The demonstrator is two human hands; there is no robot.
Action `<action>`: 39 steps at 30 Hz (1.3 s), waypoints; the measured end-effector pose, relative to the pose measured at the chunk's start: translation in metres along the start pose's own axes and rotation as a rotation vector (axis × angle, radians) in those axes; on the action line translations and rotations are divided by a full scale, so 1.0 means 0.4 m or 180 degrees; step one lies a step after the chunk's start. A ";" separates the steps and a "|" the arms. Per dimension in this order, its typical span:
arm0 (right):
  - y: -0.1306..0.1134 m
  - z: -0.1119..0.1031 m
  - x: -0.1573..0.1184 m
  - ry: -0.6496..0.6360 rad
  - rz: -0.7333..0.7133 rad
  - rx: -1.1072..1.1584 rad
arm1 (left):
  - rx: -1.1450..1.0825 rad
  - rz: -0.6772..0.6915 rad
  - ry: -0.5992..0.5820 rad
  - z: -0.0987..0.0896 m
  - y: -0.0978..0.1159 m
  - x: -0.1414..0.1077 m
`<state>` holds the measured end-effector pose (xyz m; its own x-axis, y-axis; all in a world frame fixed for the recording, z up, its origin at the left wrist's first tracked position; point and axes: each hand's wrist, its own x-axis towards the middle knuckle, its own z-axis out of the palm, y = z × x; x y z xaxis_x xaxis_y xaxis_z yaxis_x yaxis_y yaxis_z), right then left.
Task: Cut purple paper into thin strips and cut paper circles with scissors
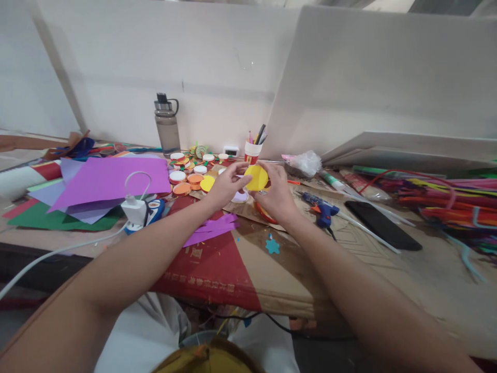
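A round yellow disc (257, 178) is held up above the table between my two hands. My left hand (230, 184) pinches its left edge, fingers closed on it. On the disc's other side, my right hand (276, 192) grips the edge with thumb and fingers. Just under my hands sits a pale lilac round piece (239, 197), partly covered. Purple paper strips (213, 229) lie in front of my left hand. A blue flower-shaped cutout (272, 245) rests on the cardboard (287, 274) nearer to me. Small round boxes (177, 176) in white, orange and yellow stand to the left.
A water bottle (167, 127) and a paper cup (253, 151) with pens stand at the back. Coloured sheets (112, 178) and a white plug (134, 210) lie left. A blue glue gun (324, 212), black phone (382, 225) and pipe cleaners (458, 199) lie right.
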<state>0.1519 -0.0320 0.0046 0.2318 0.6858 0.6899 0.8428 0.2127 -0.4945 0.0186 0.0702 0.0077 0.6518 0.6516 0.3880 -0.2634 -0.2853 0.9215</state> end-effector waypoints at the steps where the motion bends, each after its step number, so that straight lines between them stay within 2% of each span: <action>1: -0.004 -0.004 0.001 -0.0016 0.0002 0.0064 | -0.0324 -0.0124 -0.0046 0.002 0.001 0.000; 5: -0.025 -0.017 0.003 -0.0040 -0.0102 0.0339 | -0.1471 -0.0886 -0.0001 0.002 0.004 0.003; 9: -0.031 -0.018 0.004 -0.0036 -0.0155 0.0400 | -0.1846 -0.1348 -0.0013 -0.002 0.004 0.006; 12: -0.025 -0.016 0.006 0.0007 -0.0072 0.0439 | -0.1812 -0.1343 -0.0142 0.001 0.007 0.002; 18: -0.020 -0.013 0.006 0.0047 0.0151 0.0469 | -0.1624 -0.0962 -0.0679 0.004 0.018 -0.010; 20: -0.020 -0.012 0.007 -0.0050 0.0269 0.0539 | -0.1530 -0.0963 -0.0693 0.000 0.018 -0.008; 22: -0.017 -0.018 0.012 -0.0149 0.0384 0.0628 | -0.1523 -0.1016 -0.0526 -0.005 0.018 -0.003; 24: -0.009 -0.035 0.019 -0.0307 0.0550 0.0513 | -0.1598 -0.1094 -0.0243 -0.011 0.016 0.004; 26: 0.002 -0.058 0.026 -0.0636 0.0768 0.0020 | -0.1708 -0.1199 0.0021 -0.017 0.015 0.010; 30: 0.033 -0.087 0.027 -0.1783 0.0962 -0.1524 | -0.1950 -0.1322 0.0265 -0.023 0.013 0.018; 32: 0.044 -0.082 0.019 -0.2173 0.0905 -0.1856 | -0.2040 -0.1312 0.0292 -0.021 0.014 0.017; 36: 0.055 -0.054 -0.001 -0.2224 0.0877 -0.1873 | -0.2193 -0.1239 0.0348 -0.017 0.018 0.014; 39: 0.059 -0.038 -0.003 -0.2126 0.1133 -0.1739 | -0.2286 -0.1246 0.0448 -0.018 0.019 0.016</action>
<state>0.1790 -0.0384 0.0004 0.3359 0.9418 0.0146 0.9267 -0.3276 -0.1842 0.0156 0.0771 0.0174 0.7082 0.7060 -0.0085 -0.4570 0.4675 0.7567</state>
